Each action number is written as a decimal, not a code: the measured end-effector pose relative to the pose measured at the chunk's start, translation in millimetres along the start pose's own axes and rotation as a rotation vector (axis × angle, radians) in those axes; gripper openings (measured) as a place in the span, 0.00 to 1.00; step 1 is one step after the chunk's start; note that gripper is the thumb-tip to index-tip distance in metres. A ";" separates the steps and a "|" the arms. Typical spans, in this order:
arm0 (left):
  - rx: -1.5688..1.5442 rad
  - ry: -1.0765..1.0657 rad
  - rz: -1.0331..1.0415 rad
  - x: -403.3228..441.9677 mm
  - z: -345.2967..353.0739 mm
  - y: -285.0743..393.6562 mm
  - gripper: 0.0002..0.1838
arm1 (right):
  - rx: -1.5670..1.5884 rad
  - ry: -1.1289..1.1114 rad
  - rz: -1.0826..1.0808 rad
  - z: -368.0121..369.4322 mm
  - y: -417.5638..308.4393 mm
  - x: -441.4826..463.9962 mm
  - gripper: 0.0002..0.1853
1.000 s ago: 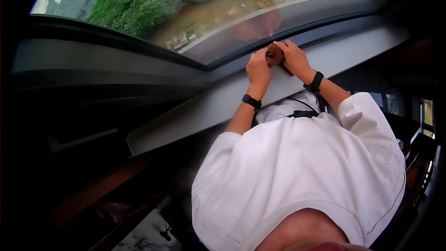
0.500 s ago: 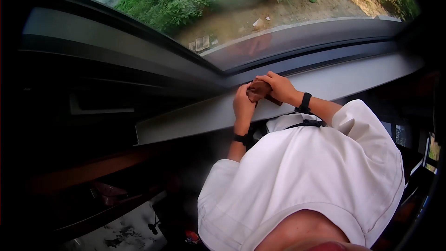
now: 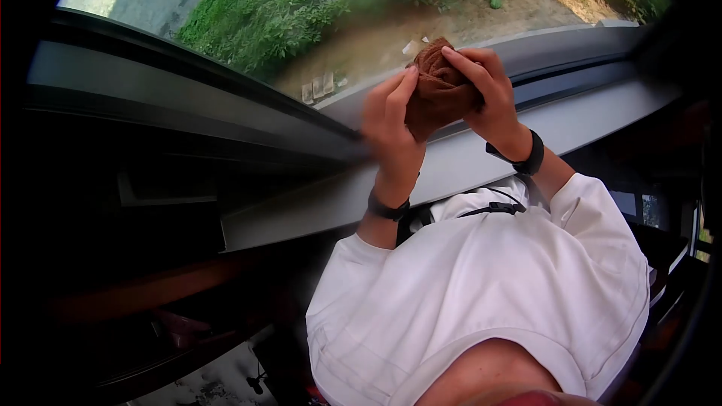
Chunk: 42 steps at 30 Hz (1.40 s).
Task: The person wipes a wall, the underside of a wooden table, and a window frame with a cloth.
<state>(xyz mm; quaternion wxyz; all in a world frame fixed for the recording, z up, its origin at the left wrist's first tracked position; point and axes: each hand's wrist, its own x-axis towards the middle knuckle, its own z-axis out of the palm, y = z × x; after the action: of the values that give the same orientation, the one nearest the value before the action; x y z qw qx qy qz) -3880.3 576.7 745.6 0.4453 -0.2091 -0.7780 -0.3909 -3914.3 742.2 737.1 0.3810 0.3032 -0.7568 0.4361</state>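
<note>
A bunched brown cloth [image 3: 440,90] is held up between both hands, above the grey window sill [image 3: 579,113] and in front of the window glass. My left hand [image 3: 391,116] grips its left side, with the fingertips at the cloth's upper left edge; the back of this hand is slightly blurred. On the other side, my right hand [image 3: 492,94] has its fingers on the top and right of the cloth. Folds show at the top of the cloth, and part of it hangs down between the palms. Each wrist wears a black band.
Dark window frame bars [image 3: 188,90] run along the left and meet the sill near the centre. Green plants [image 3: 301,11] and bare soil show outside through the glass. Below the sill at lower left is a dark area with a reddish-brown object [image 3: 180,327].
Both hands have lifted the cloth off the sill area, up and closer to the camera. The cloth looks larger and more of its folds show.
</note>
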 end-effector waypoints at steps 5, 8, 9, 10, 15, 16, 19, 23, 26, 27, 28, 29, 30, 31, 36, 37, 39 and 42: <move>-0.043 -0.107 0.045 21.8 46.1 -6.8 0.32 | -0.229 0.124 0.026 -19.2 21.9 1.5 0.35; -0.046 -0.119 0.053 6.0 64.1 -21.2 0.29 | -0.284 0.099 0.100 -13.9 35.7 -15.1 0.32; -0.056 -0.109 0.024 2.9 67.8 -24.4 0.29 | -0.280 0.102 0.116 -9.6 38.8 -18.7 0.31; -0.063 -0.106 -0.011 -4.6 66.6 -24.5 0.28 | -0.278 0.089 0.116 -5.9 41.1 -23.1 0.30; -0.019 -0.105 -0.069 -35.8 56.5 -37.3 0.28 | -0.215 0.057 0.135 13.7 38.3 -41.3 0.30; -0.009 -0.099 -0.074 -40.3 54.1 -40.8 0.28 | -0.197 0.049 0.130 16.4 37.0 -42.1 0.30; 0.021 -0.084 -0.101 -42.5 40.8 -41.0 0.27 | -0.139 0.020 0.117 24.6 32.7 -41.5 0.30; 0.064 -0.027 -0.143 -38.5 24.4 -28.3 0.24 | -0.089 -0.020 0.070 31.4 26.1 -35.0 0.32; 0.068 0.024 -0.229 -36.5 14.6 -20.1 0.21 | -0.037 -0.038 0.006 33.3 17.9 -21.6 0.32; 0.067 0.045 -0.220 -32.8 12.0 -19.1 0.20 | -0.015 -0.052 0.002 34.0 12.1 -15.2 0.32; 0.067 0.064 -0.211 -24.5 10.6 -14.6 0.20 | -0.010 -0.062 -0.002 32.3 9.1 -8.4 0.32; 0.065 0.082 -0.206 -18.3 5.6 -15.5 0.19 | -0.007 -0.075 -0.004 36.9 6.0 -3.4 0.31; 0.079 0.079 -0.187 -24.7 -8.4 -22.0 0.19 | -0.006 -0.090 -0.008 49.1 -3.0 -8.2 0.31; 0.092 0.075 -0.167 -23.7 -10.5 -23.0 0.18 | -0.006 -0.093 -0.021 49.0 -3.7 -7.4 0.31; 0.137 0.052 -0.086 -8.2 -6.2 -20.7 0.22 | -0.016 -0.044 -0.041 35.5 -1.5 6.0 0.32; 0.122 0.039 -0.072 -1.6 -4.4 -19.0 0.25 | -0.013 -0.023 -0.018 31.8 -1.5 8.3 0.33; 0.097 0.018 -0.034 14.9 2.8 -10.9 0.28 | -0.013 0.012 0.015 18.5 3.7 10.6 0.34; 0.059 -0.024 0.025 30.1 29.7 1.4 0.25 | -0.063 0.131 0.023 -2.0 21.1 5.1 0.33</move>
<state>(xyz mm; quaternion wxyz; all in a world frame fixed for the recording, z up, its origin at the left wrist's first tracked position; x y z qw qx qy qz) -3910.6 600.5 763.1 0.4466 -0.2102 -0.7919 -0.3595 -3933.1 752.5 733.0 0.4340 0.2533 -0.7469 0.4354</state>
